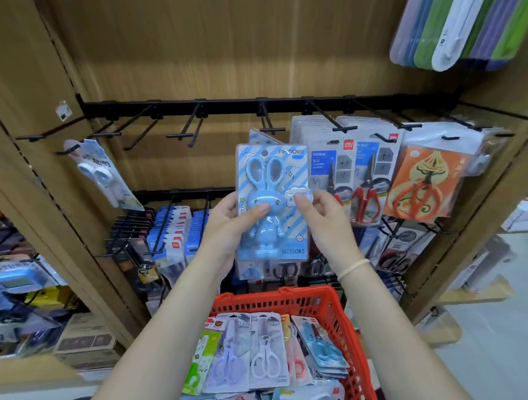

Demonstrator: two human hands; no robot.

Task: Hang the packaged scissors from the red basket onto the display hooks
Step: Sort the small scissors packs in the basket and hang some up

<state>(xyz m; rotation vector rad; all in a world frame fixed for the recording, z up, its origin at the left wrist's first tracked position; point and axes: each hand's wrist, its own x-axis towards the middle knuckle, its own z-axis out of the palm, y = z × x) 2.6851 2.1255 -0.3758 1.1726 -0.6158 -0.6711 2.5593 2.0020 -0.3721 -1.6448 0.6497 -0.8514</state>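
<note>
Both hands (227, 223) (322, 218) have fingers clamped on 1 pack (272, 199), unhung; hook (270, 128) above fingers; basket (324, 304) below holds many.

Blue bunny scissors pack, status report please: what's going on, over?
Both hands, left hand and right hand, gripping blue rabbit-shaped scissors pack. Held upright below black metal display hook, not yet hung. Red plastic basket holds more packs. Nothing blocking.

Bright, even indoor light with soft, faint shadows. The wide lens bends the wooden shelf frame (32, 170) and black hook rail (250, 104) outward toward the edges. Corners are smeared; the plastic packs (461, 17) at upper right are blurred. The centre is sharper.
</note>
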